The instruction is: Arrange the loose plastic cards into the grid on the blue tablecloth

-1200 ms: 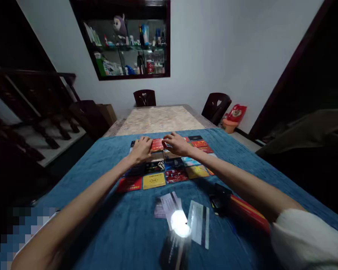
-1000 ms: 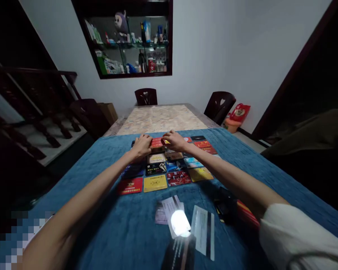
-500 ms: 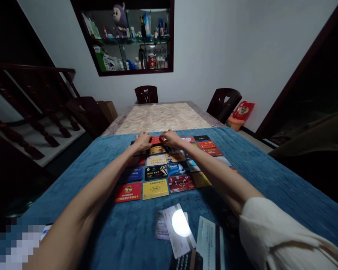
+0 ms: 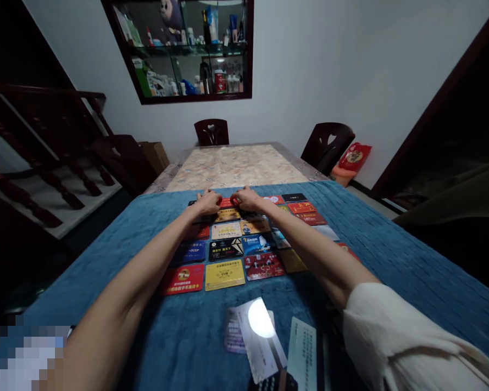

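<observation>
A red card point(image 4: 226, 202) lies in the far row of a grid of cards, between my two hands. My left hand point(image 4: 208, 203) has its curled fingers at the card's left end, and my right hand point(image 4: 246, 199) pinches at its right end. Just nearer to me is a gold card point(image 4: 227, 215). Closer rows hold a black VIP card point(image 4: 225, 248), a blue card point(image 4: 257, 244), a yellow card point(image 4: 225, 275) and a red card with a gold emblem point(image 4: 184, 278). My forearms cover parts of the outer columns.
Loose cards lie near me: a silver card point(image 4: 257, 342) with a bright glare overlapping a purple one point(image 4: 233, 332), and a pale green card point(image 4: 302, 350). Blue cloth point(image 4: 167, 326) covers the near table. Dark chairs point(image 4: 328, 146) stand around it.
The view has tilted slightly downward. Both hands stay at the ends of the red card, with barely any visible movement.
</observation>
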`<action>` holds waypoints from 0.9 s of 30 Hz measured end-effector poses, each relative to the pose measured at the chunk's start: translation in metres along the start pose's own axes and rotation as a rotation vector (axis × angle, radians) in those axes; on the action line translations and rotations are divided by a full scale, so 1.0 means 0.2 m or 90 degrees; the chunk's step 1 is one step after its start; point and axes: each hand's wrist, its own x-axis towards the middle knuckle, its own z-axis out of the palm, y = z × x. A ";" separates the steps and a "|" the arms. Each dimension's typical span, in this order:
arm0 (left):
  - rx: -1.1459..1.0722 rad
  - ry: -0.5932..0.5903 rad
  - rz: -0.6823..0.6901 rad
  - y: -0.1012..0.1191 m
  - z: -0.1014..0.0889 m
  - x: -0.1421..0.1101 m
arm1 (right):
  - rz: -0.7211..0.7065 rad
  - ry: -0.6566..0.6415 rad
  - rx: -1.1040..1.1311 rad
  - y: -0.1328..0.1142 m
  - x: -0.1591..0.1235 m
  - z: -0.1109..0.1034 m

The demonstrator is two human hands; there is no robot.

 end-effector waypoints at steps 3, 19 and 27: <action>0.000 -0.007 0.002 0.00 -0.01 0.00 | -0.010 -0.006 -0.001 0.00 0.01 0.00; -0.022 -0.011 0.016 -0.04 0.02 0.03 | -0.036 -0.012 -0.015 0.00 0.00 -0.01; -0.027 -0.011 0.026 -0.04 0.00 0.01 | -0.043 -0.007 -0.024 0.01 0.01 -0.01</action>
